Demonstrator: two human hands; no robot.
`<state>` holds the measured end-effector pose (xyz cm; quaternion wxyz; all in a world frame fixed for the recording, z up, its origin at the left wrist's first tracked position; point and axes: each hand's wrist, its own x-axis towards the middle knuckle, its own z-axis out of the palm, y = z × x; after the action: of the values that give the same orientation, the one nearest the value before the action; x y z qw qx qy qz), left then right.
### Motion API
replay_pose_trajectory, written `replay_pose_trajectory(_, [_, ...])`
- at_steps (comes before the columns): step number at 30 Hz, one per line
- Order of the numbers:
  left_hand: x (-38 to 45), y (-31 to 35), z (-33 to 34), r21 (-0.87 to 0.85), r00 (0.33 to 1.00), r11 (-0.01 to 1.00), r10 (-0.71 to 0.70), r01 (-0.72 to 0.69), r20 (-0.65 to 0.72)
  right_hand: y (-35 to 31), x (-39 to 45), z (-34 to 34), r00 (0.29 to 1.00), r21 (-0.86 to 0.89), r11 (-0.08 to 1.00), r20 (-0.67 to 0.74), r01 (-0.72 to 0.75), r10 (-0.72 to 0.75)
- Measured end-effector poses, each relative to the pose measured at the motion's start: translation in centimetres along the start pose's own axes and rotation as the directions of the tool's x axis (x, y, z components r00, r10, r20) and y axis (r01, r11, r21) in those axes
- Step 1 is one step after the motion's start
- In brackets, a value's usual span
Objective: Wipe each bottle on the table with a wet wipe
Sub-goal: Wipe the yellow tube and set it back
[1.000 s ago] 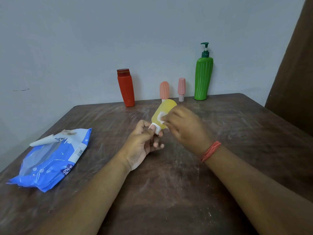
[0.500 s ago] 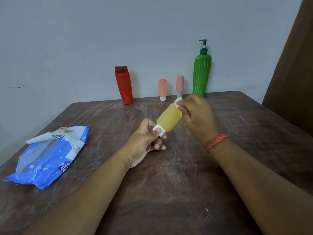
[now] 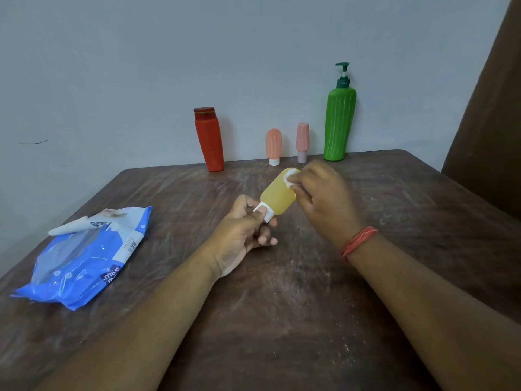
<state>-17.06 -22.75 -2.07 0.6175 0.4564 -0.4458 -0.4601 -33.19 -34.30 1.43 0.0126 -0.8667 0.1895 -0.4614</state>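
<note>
The left hand (image 3: 242, 232) pinches the white cap (image 3: 264, 213) of the yellow bottle (image 3: 277, 194), holding it above the table (image 3: 282, 306) and tilted away, probably so the whole body lies bare for cleaning. The right hand (image 3: 324, 197) grips a small bunched wet wipe (image 3: 290, 177) against the bottle's far, rounded end. Four more bottles stand upright along the wall: a red bottle (image 3: 210, 142), two small pink bottles (image 3: 273, 143) (image 3: 302, 139) and a green pump bottle (image 3: 338, 122) (lined up, it seems, to await their turn or already done; I cannot tell which). The blue wipe pack (image 3: 84, 258) lies at the left, within reach for a fresh sheet.
</note>
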Motion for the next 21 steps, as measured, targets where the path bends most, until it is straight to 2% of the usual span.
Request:
replay_pose_trajectory(2, [0.0, 0.0, 0.0, -0.043, 0.999, 0.999, 0.001, -0.003, -0.033, -1.0, -0.3, 0.3, 0.989, 0.027, 0.994, 0.103, 0.102, -0.104])
replay_pose_trajectory(4, [0.0, 0.1, -0.2, -0.109, 0.998, 0.994, -0.007, 0.0, -0.066, -2.2, -0.6, 0.9, 0.937, 0.047, 0.965, 0.232, 0.258, -0.261])
replay_pose_trajectory(5, [0.1, 0.2, -0.2, -0.136, 0.997, 0.991, -0.014, 0.004, -0.072, -2.4, -0.5, 1.1, 0.921, 0.032, 0.958, 0.268, 0.284, -0.282])
replay_pose_trajectory(7, [0.1, 0.3, -0.2, -0.162, 0.998, 0.987, -0.028, 0.02, -0.049, -2.0, 0.1, 0.8, 0.96, -0.034, 0.977, 0.198, 0.21, -0.199])
replay_pose_trajectory(9, [0.0, 0.4, -0.2, -0.155, 0.999, 0.987, -0.036, 0.034, -0.01, -0.8, 0.4, 0.3, 0.999, -0.036, 0.999, 0.04, 0.023, -0.022])
replay_pose_trajectory(11, [0.0, 0.3, -0.2, -0.146, 0.999, 0.989, -0.035, 0.036, 0.011, 0.1, 0.2, -0.3, 0.992, 0.008, 0.993, -0.043, -0.116, 0.116])
replay_pose_trajectory(13, [0.1, 0.3, -0.2, -0.162, 0.999, 0.986, -0.035, 0.035, 0.005, -0.1, -0.2, -0.2, 0.995, 0.051, 0.994, -0.018, -0.095, 0.096])
replay_pose_trajectory(16, [0.2, 0.5, -0.4, -0.19, 0.999, 0.981, -0.036, 0.029, -0.031, -1.6, -0.7, 0.7, 0.996, 0.074, 0.997, 0.077, 0.034, -0.04])
replay_pose_trajectory(18, [0.1, 0.6, -0.5, -0.188, 0.999, 0.982, -0.037, 0.031, -0.027, -1.6, -0.2, 1.0, 0.999, 0.082, 0.997, 0.044, -0.002, -0.001])
replay_pose_trajectory(21, [0.0, 0.5, 0.0, -0.146, 0.999, 0.988, -0.042, 0.043, 0.006, -0.7, 0.1, 0.5, 0.984, 0.162, 0.977, -0.095, -0.135, 0.152])
